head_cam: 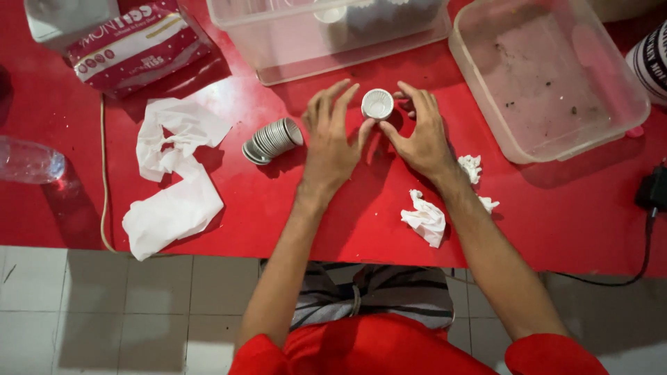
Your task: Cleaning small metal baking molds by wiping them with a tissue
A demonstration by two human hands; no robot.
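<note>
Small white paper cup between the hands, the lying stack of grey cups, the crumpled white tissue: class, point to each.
small white paper cup [377,104], head view, open mouth
stack of grey cups [273,139], head view, ribbed side
crumpled white tissue [426,219], head view, middle
</note>
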